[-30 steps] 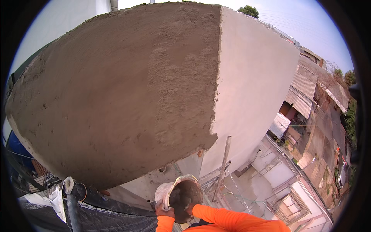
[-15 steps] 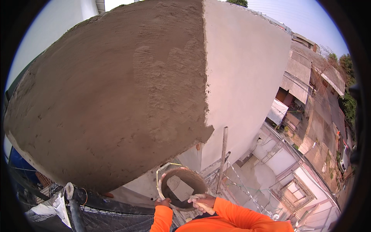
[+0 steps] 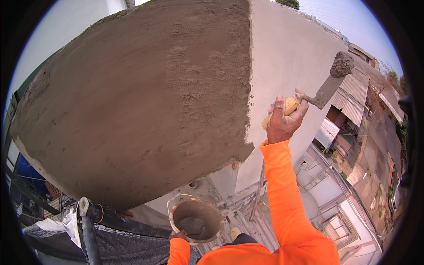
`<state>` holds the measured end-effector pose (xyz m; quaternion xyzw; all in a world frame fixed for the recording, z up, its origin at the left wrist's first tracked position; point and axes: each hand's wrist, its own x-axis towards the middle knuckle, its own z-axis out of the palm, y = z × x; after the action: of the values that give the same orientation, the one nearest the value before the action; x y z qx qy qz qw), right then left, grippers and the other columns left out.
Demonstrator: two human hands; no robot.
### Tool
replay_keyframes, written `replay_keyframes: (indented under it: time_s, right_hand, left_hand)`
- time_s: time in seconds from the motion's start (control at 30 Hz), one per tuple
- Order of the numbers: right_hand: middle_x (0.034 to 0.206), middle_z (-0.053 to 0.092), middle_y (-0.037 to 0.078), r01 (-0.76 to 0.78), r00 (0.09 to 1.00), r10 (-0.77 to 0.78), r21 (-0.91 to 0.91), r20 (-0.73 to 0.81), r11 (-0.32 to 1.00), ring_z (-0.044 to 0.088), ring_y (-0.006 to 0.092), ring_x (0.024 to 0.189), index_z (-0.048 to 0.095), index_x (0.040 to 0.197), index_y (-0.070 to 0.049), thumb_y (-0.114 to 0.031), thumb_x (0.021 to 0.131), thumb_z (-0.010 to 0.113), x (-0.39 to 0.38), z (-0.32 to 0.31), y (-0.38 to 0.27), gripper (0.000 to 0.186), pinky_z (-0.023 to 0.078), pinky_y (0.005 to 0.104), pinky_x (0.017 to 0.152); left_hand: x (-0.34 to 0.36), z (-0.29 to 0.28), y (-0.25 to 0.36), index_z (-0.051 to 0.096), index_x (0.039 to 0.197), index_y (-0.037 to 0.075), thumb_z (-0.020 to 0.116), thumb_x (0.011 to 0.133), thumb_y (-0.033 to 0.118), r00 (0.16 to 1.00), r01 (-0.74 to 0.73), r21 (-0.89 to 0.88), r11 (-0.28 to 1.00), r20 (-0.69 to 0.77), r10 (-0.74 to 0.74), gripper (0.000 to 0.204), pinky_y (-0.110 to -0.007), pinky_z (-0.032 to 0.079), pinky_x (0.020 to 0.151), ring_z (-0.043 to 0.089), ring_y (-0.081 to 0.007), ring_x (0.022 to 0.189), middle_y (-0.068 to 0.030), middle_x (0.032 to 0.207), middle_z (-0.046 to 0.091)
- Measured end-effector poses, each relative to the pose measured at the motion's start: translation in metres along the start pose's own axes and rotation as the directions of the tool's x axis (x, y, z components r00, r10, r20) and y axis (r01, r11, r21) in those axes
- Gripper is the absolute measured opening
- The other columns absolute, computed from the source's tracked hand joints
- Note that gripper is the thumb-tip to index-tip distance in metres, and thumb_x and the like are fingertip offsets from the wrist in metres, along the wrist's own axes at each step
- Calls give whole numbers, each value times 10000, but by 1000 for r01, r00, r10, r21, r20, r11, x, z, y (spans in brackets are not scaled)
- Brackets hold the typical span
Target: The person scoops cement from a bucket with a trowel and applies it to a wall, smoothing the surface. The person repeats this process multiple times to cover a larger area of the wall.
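Observation:
My right hand (image 3: 285, 120) is raised in front of the wall, wrapped round the wooden handle of a trowel (image 3: 330, 89). The blade points up and to the right, and a lump of grey mortar (image 3: 342, 65) sits at its far end. Low in the view, my left hand (image 3: 178, 234) grips the rim of a bucket (image 3: 211, 213) at its near left side. Wet mortar (image 3: 193, 228) lies in the bottom of the bucket. Ahead stands a wall with a broad coat of brown wet plaster (image 3: 128, 106); its right part is smooth pale plaster (image 3: 282, 53).
Narrow planks (image 3: 232, 210) lie beside the bucket. A dark pipe rail (image 3: 90, 238) with netting runs at lower left, and an upright post (image 3: 257, 192) stands right of the bucket. Far below at right are a window frame (image 3: 340, 227), corrugated roofs (image 3: 352, 95) and a road.
My right hand has risen from the bucket up and to the right, bringing out the trowel with mortar on it. My left hand stays at the bucket, which now appears slightly lower and farther left.

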<state>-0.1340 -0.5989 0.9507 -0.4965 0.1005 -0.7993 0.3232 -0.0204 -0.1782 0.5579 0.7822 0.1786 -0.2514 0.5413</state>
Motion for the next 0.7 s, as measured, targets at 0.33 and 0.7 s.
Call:
replay_keyframes:
  time_s: [0.33,0.7]
  right_hand:
    - [1041,685,241,321,-42,680,-634,732,703,664,464,978,445,1292,-148,-206,902,606,-148,2,16,425,511,573,824]
    - [1019,696,279,345,-356,836,-772,419,534,682,437,976,563,1169,31,-198,831,653,-316,-194,19,418,539,504,868]
  left_hand:
    - [5,2,-8,628,794,-28,680,619,38,989,-82,14,997,-120,83,195,-401,504,531,597,-233,533,-121,671,632]
    - [-45,40,37,666,1069,-35,663,693,-30,829,-545,-133,828,60,556,375,-309,512,883,647,-200,969,-118,1126,666]
